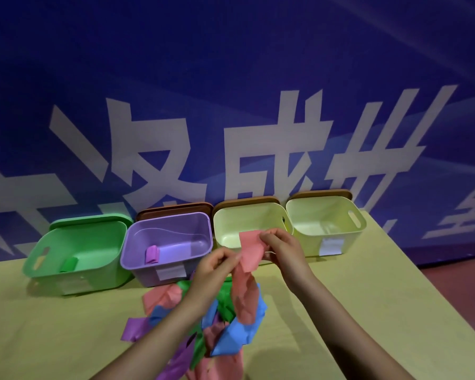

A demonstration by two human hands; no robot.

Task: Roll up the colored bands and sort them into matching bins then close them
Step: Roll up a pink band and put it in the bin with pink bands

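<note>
Both hands hold up a pink band (249, 252) above the table. My left hand (217, 266) pinches its left edge, and my right hand (281, 246) pinches its upper right end; the rest of the band hangs down into a tangled pile of pink, blue, green and purple bands (222, 325). Four open bins stand in a row behind: a green bin (93, 270) with a rolled green band (69, 264) inside, a purple bin (137, 267) with a rolled purple band (152, 254), and two pale yellow bins (231, 215) (351, 242).
Lids lean behind the bins: a green lid (93, 219) and brown lids (176, 211). A yellow cloth covers the table (368, 311), whose right edge runs diagonally to a red floor (466, 297). A blue banner wall (231, 78) stands right behind the bins.
</note>
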